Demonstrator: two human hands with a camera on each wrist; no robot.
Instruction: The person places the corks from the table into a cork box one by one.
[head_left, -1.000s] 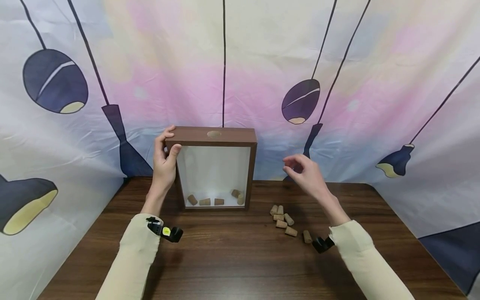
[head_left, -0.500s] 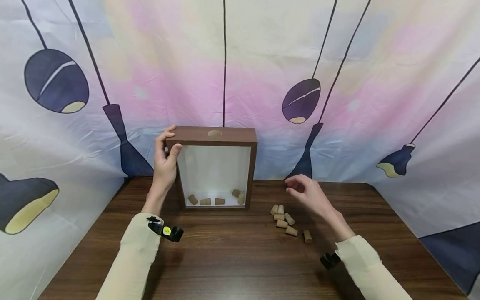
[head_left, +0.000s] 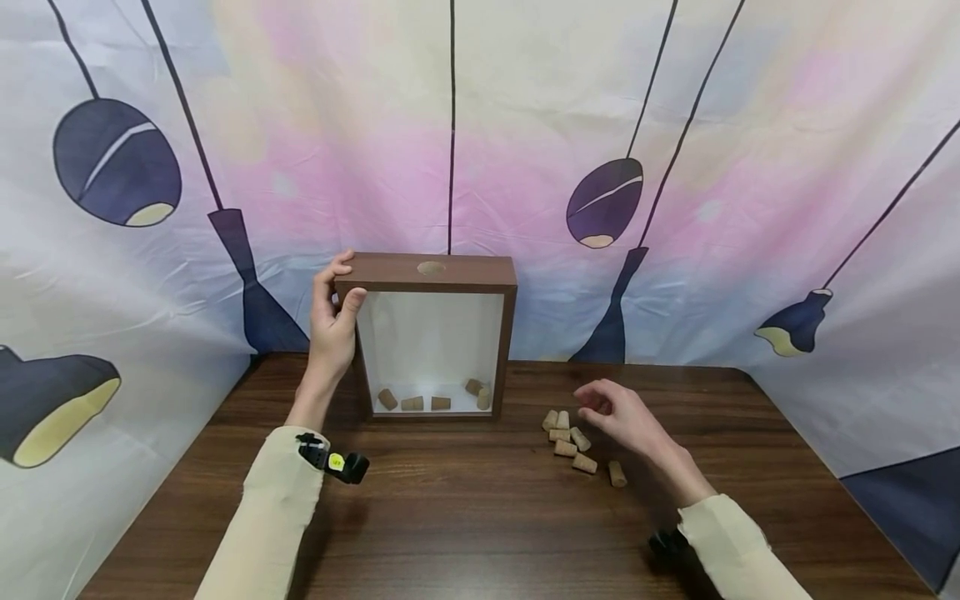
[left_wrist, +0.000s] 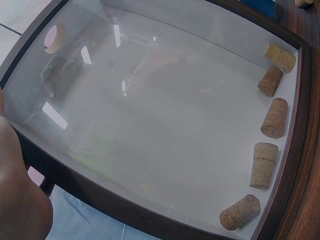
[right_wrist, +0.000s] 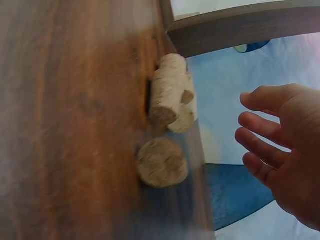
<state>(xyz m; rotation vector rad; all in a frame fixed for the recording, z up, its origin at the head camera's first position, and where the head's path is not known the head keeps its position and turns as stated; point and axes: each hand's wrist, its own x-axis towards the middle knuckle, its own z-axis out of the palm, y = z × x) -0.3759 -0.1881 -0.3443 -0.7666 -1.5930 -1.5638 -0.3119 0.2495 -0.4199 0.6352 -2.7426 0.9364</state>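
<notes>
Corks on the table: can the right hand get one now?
Probably yes: the right hand holds nothing and is close to the loose corks; nothing seems to block them, and the box stands off to the side.

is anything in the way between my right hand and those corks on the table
Nothing visible stands between the right hand and the corks on the table; the head and right wrist views show only open air there.

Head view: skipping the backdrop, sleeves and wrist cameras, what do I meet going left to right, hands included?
Left hand → upright wooden box → loose cluster of corks → right hand. I left out the lone cork, which sits directly below the right hand in the picture.
</notes>
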